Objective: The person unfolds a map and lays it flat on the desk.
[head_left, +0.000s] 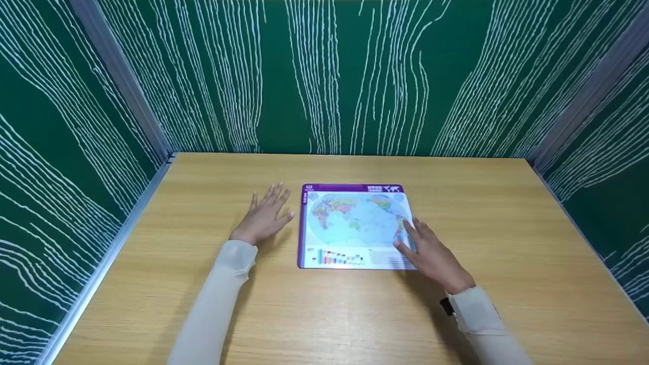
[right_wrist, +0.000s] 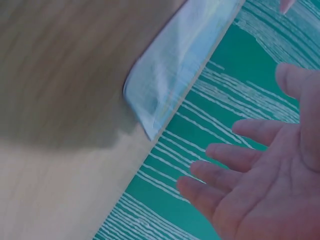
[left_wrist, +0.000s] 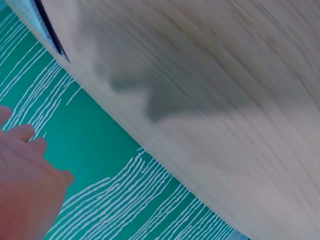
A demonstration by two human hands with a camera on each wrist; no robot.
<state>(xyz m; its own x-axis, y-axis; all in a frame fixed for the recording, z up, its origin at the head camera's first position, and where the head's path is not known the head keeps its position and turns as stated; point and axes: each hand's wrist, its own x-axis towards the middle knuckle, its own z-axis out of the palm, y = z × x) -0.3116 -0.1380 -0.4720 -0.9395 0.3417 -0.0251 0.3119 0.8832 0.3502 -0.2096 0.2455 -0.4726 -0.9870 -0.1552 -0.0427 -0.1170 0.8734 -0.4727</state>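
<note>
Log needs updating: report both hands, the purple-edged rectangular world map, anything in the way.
Left hand open, left of map. Right hand open, covering part of its right edge. Map flat on tan wooden table; nothing else over it.

Map [head_left: 355,223] partly covered, its small print [head_left: 342,257] unreadable.
In the head view, the right grip [head_left: 433,253] hides some of the map's right side, the bottom edge crops both sleeves [head_left: 205,309], and a dark item [head_left: 447,306] at the right cuff shows too little to identify. The left wrist view crops the left grip [left_wrist: 30,185] and blurs the worktop [left_wrist: 225,160].
</note>
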